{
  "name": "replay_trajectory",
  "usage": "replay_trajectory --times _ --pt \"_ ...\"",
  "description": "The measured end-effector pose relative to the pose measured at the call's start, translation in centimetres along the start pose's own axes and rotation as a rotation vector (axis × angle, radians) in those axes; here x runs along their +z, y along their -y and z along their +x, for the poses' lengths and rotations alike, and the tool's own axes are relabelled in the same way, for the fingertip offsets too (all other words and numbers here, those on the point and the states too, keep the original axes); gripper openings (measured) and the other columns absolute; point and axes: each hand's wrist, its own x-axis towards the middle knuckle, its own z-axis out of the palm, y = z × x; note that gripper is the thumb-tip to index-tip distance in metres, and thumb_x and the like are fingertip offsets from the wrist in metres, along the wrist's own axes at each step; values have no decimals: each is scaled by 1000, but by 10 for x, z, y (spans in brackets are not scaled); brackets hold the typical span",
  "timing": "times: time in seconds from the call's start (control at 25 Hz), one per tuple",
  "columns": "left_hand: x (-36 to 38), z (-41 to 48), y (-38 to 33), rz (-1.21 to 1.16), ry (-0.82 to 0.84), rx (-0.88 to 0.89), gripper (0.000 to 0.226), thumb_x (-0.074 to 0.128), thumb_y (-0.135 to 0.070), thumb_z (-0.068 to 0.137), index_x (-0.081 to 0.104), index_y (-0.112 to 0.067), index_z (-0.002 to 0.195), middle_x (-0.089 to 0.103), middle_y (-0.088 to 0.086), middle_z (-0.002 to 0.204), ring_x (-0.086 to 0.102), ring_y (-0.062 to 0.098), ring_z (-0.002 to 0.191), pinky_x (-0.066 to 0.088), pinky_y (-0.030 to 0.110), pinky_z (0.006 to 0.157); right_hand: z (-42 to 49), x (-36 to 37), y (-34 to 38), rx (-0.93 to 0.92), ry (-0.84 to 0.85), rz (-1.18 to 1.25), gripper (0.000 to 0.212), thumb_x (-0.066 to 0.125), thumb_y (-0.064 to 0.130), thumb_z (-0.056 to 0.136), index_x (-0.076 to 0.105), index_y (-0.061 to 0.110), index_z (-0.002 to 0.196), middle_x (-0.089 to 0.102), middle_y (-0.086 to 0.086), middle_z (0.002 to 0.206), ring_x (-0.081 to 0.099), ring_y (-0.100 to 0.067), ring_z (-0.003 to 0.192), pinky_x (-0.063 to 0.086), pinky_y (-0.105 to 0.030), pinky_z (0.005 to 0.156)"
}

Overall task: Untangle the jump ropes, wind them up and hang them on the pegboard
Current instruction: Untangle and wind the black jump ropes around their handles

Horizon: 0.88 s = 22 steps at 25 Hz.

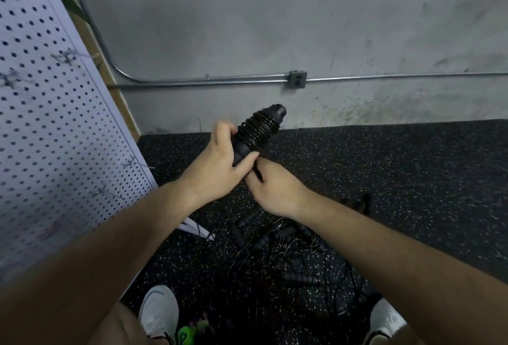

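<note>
Black, ribbed foam jump-rope handles wound round with thin black cord are being held up in front of the person, above the floor and well apart from the pegboard. The bundle is tilting up and to the right. The left hand is gripping its lower part, fingers and thumb curling round it. The right hand is sitting just beneath, touching the left, its fingers pinching a short black strand of the cord.

A white perforated pegboard is leaning along the left side, with bare wire hooks sticking out of it. Down on the black speckled rubber floor, between a pair of white shoes, a tangled heap of black ropes and ribbed handles is lying loose. A grey concrete wall is rising behind, and a metal conduit is running along it through a grey outlet box.
</note>
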Motion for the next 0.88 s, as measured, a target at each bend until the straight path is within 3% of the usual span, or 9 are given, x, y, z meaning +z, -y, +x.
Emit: replay_trajectory --times 0.12,0.24,0.32,0.52,0.6,0.68,0.76,0.8,0.88 --pt "2 3 -3 -179 -11 -109 54 61 -30 99 27 -13 136 42 9 134 53 8 97 39 1 78 -7 7 0 -152 -137 -264 18 48 12 99 56 2 112 61 -11 95 52 -20 74 33 -27 64" --pt "-2 4 -9 -337 -90 -162 42 55 -27 103 24 -31 132 52 7 123 61 3 90 45 5 74 -10 9 10 -201 -358 -242 26 54 17 98 57 4 121 65 -11 101 61 -24 85 40 -29 65" --pt "-6 5 -15 -425 -120 -185 37 49 -24 106 24 -38 130 62 2 107 66 6 80 50 12 67 -13 6 16 -226 -451 -146 31 62 21 95 58 9 123 67 -6 104 63 -18 93 49 -28 76" --pt "-11 3 -24 -572 -95 -175 31 41 -12 109 48 -30 133 63 -11 102 63 -9 90 45 7 77 -15 -13 18 -278 -332 112 55 74 18 87 52 16 137 62 8 107 61 -8 98 51 -25 90" --pt "-12 3 -23 -688 -92 -197 30 43 -10 108 55 -27 130 68 -9 109 63 -5 103 47 12 89 -11 -22 11 -377 -337 7 53 71 19 92 53 13 141 65 5 112 62 -8 101 51 -28 93" --pt "-13 4 -19 -794 -99 -262 33 43 -13 108 60 -35 126 69 -9 118 63 9 117 50 32 103 -7 -29 4 -552 -418 -165 38 66 19 97 63 8 134 70 0 106 63 -12 96 53 -31 88" --pt "-14 5 -18 -885 -87 -345 39 45 -11 105 62 -41 122 69 -4 121 63 21 119 49 50 107 -7 -35 -1 -690 -479 -290 27 67 19 97 73 10 122 66 -4 99 57 -16 91 51 -31 78" --pt "-14 6 -18 -911 -75 -363 38 47 -12 104 62 -42 122 69 -5 121 63 22 120 49 52 107 -8 -37 -1 -704 -500 -327 23 68 22 96 76 13 116 62 -6 105 54 -18 97 50 -32 79" --pt "-14 7 -18 -943 -41 -352 31 55 -20 103 62 -44 122 68 -5 125 61 21 123 48 52 107 -10 -40 1 -663 -503 -343 20 68 27 97 77 16 111 53 -11 135 50 -22 121 49 -36 95"
